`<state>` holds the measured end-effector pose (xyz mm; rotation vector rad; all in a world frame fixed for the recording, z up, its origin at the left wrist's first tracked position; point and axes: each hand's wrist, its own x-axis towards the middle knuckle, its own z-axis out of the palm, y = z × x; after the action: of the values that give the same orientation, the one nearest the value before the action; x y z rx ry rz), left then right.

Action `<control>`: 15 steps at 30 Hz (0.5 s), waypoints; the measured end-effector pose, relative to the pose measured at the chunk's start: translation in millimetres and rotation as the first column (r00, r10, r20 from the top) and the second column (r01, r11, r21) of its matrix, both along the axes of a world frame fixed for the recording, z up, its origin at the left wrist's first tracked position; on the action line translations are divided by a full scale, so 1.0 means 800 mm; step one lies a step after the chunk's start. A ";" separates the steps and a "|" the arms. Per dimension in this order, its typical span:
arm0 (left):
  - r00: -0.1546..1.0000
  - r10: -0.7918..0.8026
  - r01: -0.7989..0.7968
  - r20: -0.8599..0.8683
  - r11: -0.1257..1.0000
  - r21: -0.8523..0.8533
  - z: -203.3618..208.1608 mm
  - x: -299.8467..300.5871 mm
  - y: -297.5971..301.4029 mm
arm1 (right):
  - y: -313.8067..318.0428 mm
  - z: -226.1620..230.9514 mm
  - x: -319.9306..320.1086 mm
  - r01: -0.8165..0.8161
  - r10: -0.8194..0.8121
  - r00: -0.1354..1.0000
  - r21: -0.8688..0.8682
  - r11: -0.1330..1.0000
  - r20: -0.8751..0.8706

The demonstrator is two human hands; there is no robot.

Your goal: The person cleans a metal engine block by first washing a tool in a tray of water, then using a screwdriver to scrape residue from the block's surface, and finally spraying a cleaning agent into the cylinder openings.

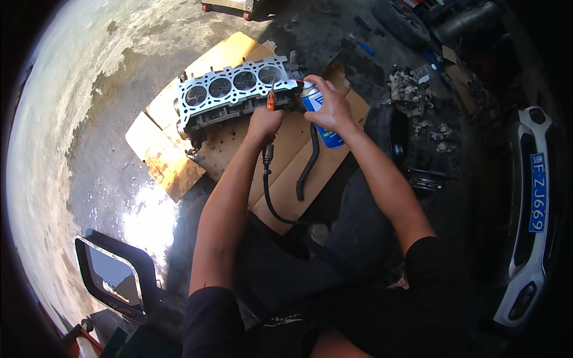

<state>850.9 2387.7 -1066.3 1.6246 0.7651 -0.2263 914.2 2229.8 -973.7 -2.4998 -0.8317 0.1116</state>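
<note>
Head view showed an engine block (230,92) lying on flattened cardboard (179,164), open concrete floor (89,119) to its left. At its near edge the left hand (264,122) was clenched around an orange-tipped air nozzle (270,100) with a black hose (270,197). Just right, the right hand (330,107) gripped a blue-and-white spray can (319,116) against the block's end.

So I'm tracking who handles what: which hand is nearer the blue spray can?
Right. The right hand is wrapped around the blue spray can, at its top. The left hand sits apart to the can's left, gripping an orange-tipped tool against the engine head.
</note>
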 end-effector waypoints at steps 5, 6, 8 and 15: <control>0.999 -0.022 0.022 0.027 1.000 0.021 -0.010 0.002 -0.006 | 0.011 -0.009 0.012 -0.057 0.057 0.998 0.064 0.996 0.005; 1.000 -0.017 0.017 0.026 1.000 0.021 -0.010 0.003 -0.005 | 0.014 -0.006 0.013 -0.041 0.041 0.999 0.025 0.999 0.007; 0.999 -0.014 0.013 0.028 1.000 0.021 -0.006 0.006 -0.004 | 0.015 -0.004 0.014 -0.024 0.024 0.999 0.022 0.999 0.031; 0.992 0.073 -0.077 0.104 0.997 0.029 -0.017 0.029 0.019 | 0.022 -0.009 0.026 0.002 -0.009 0.999 0.145 0.989 0.049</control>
<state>874.2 2402.7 -1079.5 1.6227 0.7528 -0.0760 935.2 2247.2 -981.2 -2.3771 -0.8223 -0.0121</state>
